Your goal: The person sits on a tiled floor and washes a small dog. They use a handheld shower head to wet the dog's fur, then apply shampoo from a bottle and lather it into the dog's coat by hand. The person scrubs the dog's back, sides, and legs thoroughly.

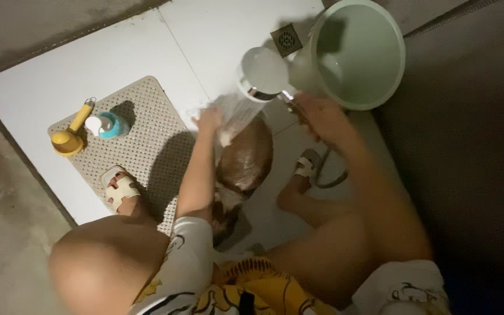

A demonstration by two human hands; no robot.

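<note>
Dog (245, 160): brown-and-white, small, on the white tiled floor (88, 76) between the person's two feet; head end toward the person, back end under the water. Coat looks wet.
Water spray (234, 116): falls from the shower head onto the dog's back, just beside the left hand.
Shower head (262, 73): white, round, tilted down toward the dog; chrome neck at its lower edge runs into the right hand.
Right hand (316, 116): fingers closed round the handle of the shower head; the grip itself is partly blurred.
Left hand (208, 121): rests on the dog's back at the edge of the spray; fingers spread and flat, gripping nothing.
Hose (325, 175): dark, loops on the floor beside the right foot.
Right foot (301, 175): in a white sandal, on the tiles just right of the dog.
Left foot (121, 192): in a white sandal, on the mat's near edge.
Mat (141, 134): beige, perforated, lies on the tiles left of the dog.
Yellow scoop (71, 137): on the mat's far corner, handle pointing away.
Blue bottle (107, 125): small, white cap, lying just beside the scoop.
Basin (357, 55): pale green, round, tilted behind the shower head, well apart from the mat.
Floor drain (286, 39): square grate, touching the basin's edge in view.
</note>
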